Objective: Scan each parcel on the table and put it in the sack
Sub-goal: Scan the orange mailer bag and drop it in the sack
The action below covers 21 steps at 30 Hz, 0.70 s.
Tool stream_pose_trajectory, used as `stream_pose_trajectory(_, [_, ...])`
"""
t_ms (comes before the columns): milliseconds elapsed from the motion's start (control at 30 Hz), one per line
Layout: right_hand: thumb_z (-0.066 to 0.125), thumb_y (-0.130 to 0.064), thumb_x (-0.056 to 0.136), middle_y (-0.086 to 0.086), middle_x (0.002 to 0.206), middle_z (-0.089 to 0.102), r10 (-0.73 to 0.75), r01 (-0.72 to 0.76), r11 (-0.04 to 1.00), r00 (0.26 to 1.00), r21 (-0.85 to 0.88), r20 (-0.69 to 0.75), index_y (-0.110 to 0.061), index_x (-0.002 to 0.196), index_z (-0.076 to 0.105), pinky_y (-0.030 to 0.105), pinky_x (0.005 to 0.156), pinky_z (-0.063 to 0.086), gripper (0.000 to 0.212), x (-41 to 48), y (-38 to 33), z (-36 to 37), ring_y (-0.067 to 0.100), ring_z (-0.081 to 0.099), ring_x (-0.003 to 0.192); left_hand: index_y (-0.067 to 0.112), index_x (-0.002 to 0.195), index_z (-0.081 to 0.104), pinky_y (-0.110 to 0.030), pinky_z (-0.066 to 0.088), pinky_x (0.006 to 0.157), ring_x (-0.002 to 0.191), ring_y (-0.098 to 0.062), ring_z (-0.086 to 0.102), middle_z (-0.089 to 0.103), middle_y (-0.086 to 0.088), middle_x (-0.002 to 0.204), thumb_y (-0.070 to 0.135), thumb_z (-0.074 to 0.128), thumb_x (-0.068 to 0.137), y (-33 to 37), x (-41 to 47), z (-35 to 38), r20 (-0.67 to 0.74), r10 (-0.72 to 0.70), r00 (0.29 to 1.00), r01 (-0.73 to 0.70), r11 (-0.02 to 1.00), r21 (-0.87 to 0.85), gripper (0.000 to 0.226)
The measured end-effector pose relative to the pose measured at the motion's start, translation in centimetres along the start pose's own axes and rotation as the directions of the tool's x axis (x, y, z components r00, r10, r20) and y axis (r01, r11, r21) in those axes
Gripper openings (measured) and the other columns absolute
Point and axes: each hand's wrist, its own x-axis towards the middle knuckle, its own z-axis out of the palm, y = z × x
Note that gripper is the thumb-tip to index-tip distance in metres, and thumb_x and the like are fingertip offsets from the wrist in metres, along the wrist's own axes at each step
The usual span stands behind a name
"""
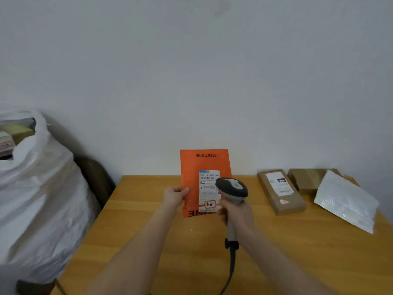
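**Orange parcel at the scanner, three more waiting**

I see the left hand pinching the left edge of an orange parcel, thumb on its front. It holds the parcel upright above the wooden table.

The right hand is wrapped round the handle of a corded scanner, whose head sits just in front of the parcel's label.

A white sack stands left of the table, open, with packages showing inside.

On the table's right side lie a brown box, a second box and a white mailer.

I judge the job partway done: this parcel is not yet sacked, and three remain.
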Motion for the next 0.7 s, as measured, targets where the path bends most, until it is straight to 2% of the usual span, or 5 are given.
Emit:
stream_pose_trajectory(233, [0.068,-0.008,0.086,0.008,0.069,0.068,-0.082,0.092,0.993,0.988,-0.072,0.134,-0.005,0.09,0.062,0.024,0.052,0.049,0.008,1.5,-4.1,8.5,0.012,0.057,0.05,-0.001,0.114,0.062,-0.023,0.046,0.055,0.072,-0.016,0.063,0.068,-0.011,0.095,0.015,0.067,0.089,3.3,-0.8,-9.9,-0.139,0.075,0.987,-0.088,0.992,-0.088,0.031])
stream_pose_trajectory(400, [0.068,-0.01,0.086,0.007,0.067,0.068,-0.171,0.201,0.971,0.963,-0.127,0.21,-0.002,0.094,0.064,0.025,0.054,0.049,0.012,0.6,-6.4,17.4,0.012,0.058,0.051,0.001,0.114,0.063,-0.035,0.057,0.074,0.087,-0.025,0.069,0.071,-0.012,0.099,0.018,0.065,0.09,5.2,-1.1,-19.6,-0.229,0.142,0.963,-0.177,0.974,-0.138,0.03])
stream_pose_trajectory(533, [0.067,-0.011,0.087,0.01,0.074,0.071,-0.219,0.263,0.956,0.933,-0.128,0.286,-0.004,0.097,0.065,0.026,0.057,0.049,0.013,-1.3,-7.2,27.2,0.014,0.06,0.057,0.002,0.107,0.064,-0.023,0.051,0.052,0.067,-0.015,0.066,0.069,-0.004,0.083,0.019,0.063,0.092,6.6,-1.4,-29.3,-0.313,0.24,0.919,-0.283,0.954,-0.1,0.023])
stream_pose_trajectory(600, [0.066,-0.012,0.087,0.008,0.072,0.071,-0.242,0.286,0.952,0.923,-0.112,0.3,-0.004,0.095,0.066,0.028,0.061,0.052,0.012,-2.5,-7.3,32.7,0.014,0.062,0.057,0.0,0.104,0.065,-0.029,0.051,0.06,0.069,-0.018,0.062,0.069,-0.009,0.086,0.017,0.063,0.092,7.2,-1.0,-34.6,-0.358,0.283,0.89,-0.331,0.941,-0.078,0.021])
stream_pose_trajectory(700, [0.067,-0.012,0.085,0.008,0.071,0.07,-0.258,0.295,0.952,0.915,-0.079,0.309,-0.005,0.091,0.067,0.029,0.062,0.052,0.009,-4.6,-7.5,41.3,0.015,0.063,0.057,0.005,0.101,0.068,-0.034,0.053,0.076,0.084,-0.023,0.065,0.071,-0.012,0.1,0.016,0.065,0.09,8.0,-0.2,-43.2,-0.426,0.318,0.847,-0.376,0.925,-0.056,0.016])
